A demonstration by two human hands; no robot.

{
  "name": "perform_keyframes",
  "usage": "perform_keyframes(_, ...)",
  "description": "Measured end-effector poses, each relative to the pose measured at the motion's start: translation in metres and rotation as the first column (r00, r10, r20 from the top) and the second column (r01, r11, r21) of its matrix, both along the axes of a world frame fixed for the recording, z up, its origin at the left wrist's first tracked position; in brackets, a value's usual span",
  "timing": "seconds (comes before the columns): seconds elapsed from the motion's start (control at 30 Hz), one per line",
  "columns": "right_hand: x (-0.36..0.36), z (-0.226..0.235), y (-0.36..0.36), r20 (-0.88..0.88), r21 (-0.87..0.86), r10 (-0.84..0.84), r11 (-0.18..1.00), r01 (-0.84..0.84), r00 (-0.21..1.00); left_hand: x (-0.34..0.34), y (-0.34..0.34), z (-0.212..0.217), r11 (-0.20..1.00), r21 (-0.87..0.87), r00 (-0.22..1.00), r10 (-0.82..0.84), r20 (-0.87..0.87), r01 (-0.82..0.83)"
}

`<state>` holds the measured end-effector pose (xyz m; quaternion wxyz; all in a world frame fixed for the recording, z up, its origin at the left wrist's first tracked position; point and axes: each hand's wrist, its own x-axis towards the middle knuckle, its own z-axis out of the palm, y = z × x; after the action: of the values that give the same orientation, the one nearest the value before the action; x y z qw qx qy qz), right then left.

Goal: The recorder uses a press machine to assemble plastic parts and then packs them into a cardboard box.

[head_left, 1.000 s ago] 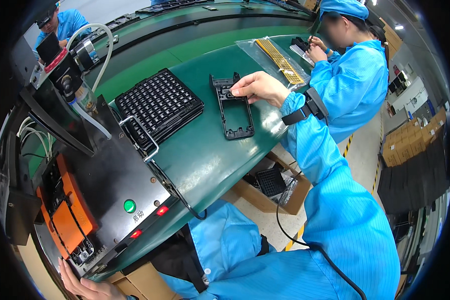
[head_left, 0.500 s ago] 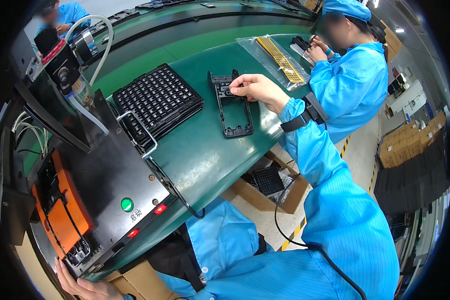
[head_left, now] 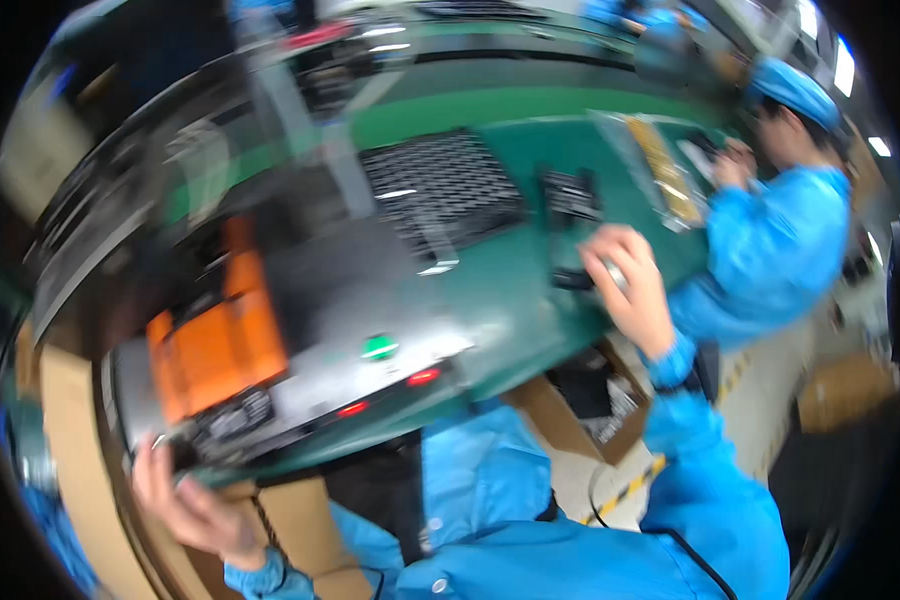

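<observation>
Frame, black rectangular plastic (head_left: 572,200), 2 o'clock | right hand (head_left: 638,292) near, left hand (head_left: 198,512) 8 o'clock | grips: I can't tell | best: light touch

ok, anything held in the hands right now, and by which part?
Can't tell, too blurred. The right hand is curled near the black frame; the left hand is at the machine's edge.

The green counter (head_left: 515,300) carries a black-topped machine (head_left: 345,320), a black gridded tray (head_left: 448,185), a black open frame (head_left: 572,198) and a clear bag (head_left: 631,160) with yellow strips (head_left: 662,168) inside.
</observation>
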<state>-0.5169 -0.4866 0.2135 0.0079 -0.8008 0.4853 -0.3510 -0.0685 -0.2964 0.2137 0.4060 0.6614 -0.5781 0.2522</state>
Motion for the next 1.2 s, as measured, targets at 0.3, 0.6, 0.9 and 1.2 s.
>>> perform_keyframes(0.3, 0.021, -0.021, 0.052, -0.072, 0.209, -0.014, 0.978, 0.029, 0.997, -0.021, -0.044, 0.062, 0.880, 0.291, 0.900, -0.421, 0.113, 0.375)
perform_keyframes(0.6, 0.059, 0.040, 0.130, 0.145, 0.144, 0.013, 0.989, -0.034, 0.989, -0.017, -0.066, 0.074, 0.861, 0.133, 0.800, -0.507, 0.321, 0.492)
perform_keyframes(0.9, 0.139, 0.048, 0.164, 0.121, 0.054, 0.385, 0.918, -0.393, 0.915, -0.011, 0.019, 0.036, 0.818, -0.135, 0.765, -0.445, 0.466, 0.559)
perform_keyframes(1.2, 0.208, 0.046, 0.151, 0.049, -0.056, 0.611, 0.791, -0.609, 0.790, 0.005, 0.267, -0.021, 0.934, 0.050, 0.934, 0.357, -0.035, -0.355)
